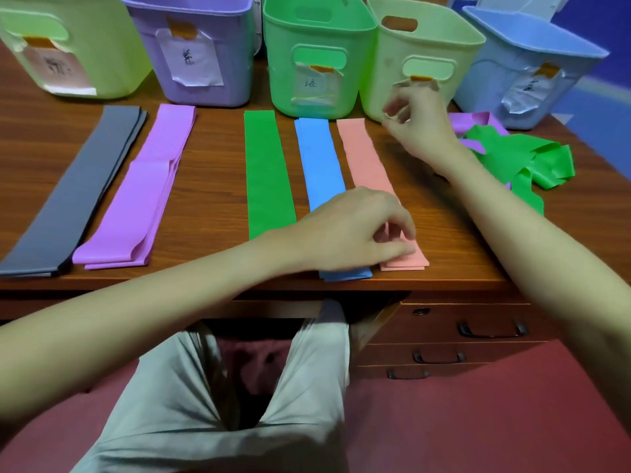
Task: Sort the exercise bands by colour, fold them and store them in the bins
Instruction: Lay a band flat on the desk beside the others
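Bands in five sorted strips lie on the desk (211, 186) before me. My left hand (355, 230), fingers curled, pinches the near end of the pink band (370, 165); the blue band (322, 165) passes under its palm. My right hand (415, 126), loosely curled and blurred, hovers beyond the pink band's far end; its grasp I cannot tell. Unsorted green bands (522, 158) lie right of it; bins (321, 56) stand beyond.

Soft even light, wide-angle edge bending, slight motion blur.
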Motion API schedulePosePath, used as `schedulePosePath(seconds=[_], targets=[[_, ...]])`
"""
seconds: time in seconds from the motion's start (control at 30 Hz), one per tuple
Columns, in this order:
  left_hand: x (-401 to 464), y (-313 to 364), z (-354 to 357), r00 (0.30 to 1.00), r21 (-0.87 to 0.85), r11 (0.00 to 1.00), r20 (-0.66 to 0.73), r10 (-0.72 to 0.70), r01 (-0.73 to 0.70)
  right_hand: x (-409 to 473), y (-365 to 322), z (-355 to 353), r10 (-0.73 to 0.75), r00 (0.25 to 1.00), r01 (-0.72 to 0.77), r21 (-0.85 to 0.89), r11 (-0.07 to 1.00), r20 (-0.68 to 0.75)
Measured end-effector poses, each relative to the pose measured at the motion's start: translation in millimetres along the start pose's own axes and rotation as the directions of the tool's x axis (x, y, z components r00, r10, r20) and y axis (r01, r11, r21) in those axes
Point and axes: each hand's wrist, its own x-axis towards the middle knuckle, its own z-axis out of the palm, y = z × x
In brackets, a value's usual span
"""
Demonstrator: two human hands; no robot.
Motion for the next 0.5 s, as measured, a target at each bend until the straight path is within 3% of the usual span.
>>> schedulePosePath(seconds=[0.13,0.27,0.43,0.5], targets=[[11.6,2.6,-8.2,0.999,0.036,0.999,-0.046,0.026,-0.024,-42.4,28.4,-37.1,0.116,0.988,-0.119,-0.022,0.993,-0.105],[29.2,0.0,-11.5,0.996,0.152,0.987,-0.057,0.064,-0.055,-80.5,47.3,-66.7,0.171,0.979,-0.191,-0.207,0.959,-0.109],[57.0,-5.6,-9.7,0.997,0.250,0.968,-0.056,0.049,-0.033,-102.5,53.9,-88.4,0.226,0.974,-0.226,-0.129,0.966,-0.012],[69.6,-9.4,-8.8,0.997,0.246,0.969,-0.069,0.032,-0.014,-103.7,54.0,-91.7,0.202,0.977,-0.207,-0.087,0.974,-0.062]])
